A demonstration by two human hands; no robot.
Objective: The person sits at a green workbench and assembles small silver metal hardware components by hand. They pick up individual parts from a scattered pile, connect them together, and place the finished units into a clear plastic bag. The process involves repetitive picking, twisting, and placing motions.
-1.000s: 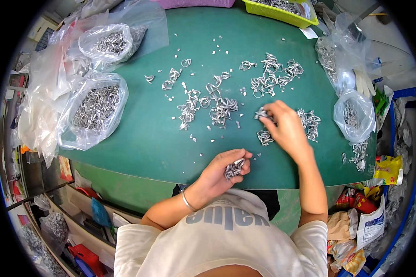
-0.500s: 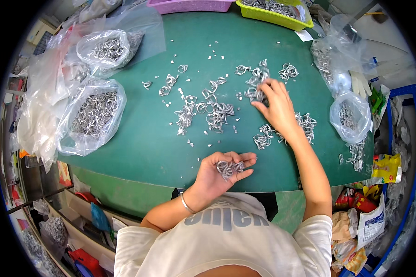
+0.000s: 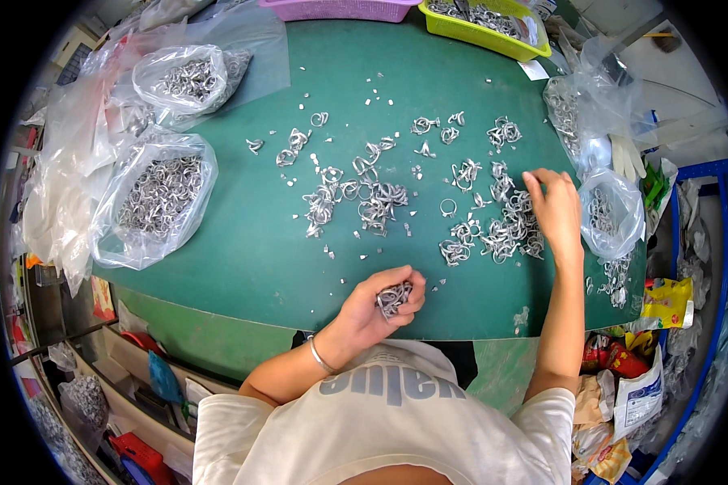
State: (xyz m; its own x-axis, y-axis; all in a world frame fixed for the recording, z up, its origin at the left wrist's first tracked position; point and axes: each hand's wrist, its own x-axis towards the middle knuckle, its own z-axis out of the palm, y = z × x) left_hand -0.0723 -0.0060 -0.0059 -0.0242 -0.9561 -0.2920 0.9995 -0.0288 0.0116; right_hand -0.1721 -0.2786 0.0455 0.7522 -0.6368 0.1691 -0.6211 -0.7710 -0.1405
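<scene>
Across the green table (image 3: 259, 271), the upper heap has thinned to scattered clusters (image 3: 504, 132) while the right-hand ring pile (image 3: 511, 233) looks fuller. The right hand (image 3: 556, 208), half-open, no ring visible, has moved beside it; the left hand's (image 3: 366, 305) grip has curled tighter around several rings (image 3: 393, 301).

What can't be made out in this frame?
Head view:
Silvery rings in the left hand: count hidden by its curl and their overlap.
Right hand: its own back hides the palm, so its grip is unclear.
Pink basket: contents cut off by the upper edge.
</scene>
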